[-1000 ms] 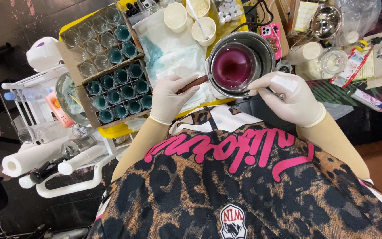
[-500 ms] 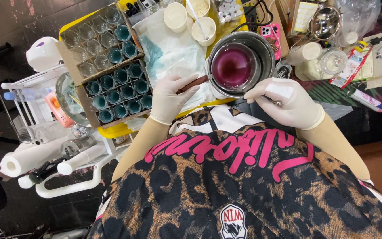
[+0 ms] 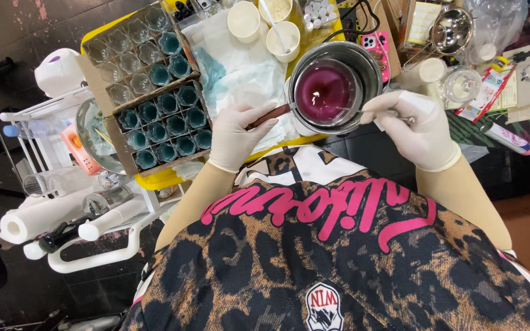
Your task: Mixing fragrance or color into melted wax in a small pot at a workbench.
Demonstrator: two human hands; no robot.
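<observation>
A steel pot of dark pink liquid sits on the yellow table in front of me. My left hand, in a pale glove, grips the pot's brown handle. In my gloved right hand I hold a thin metal stirrer whose tip dips into the pink liquid.
Two cardboard trays of small glasses stand to the left, several filled with teal. White paper, two cups, a pink phone and a metal strainer lie beyond. A white cart with a paper roll stands at lower left.
My right hand has shifted slightly with the stirrer over the pot's right rim. The left hand stays on the handle.
</observation>
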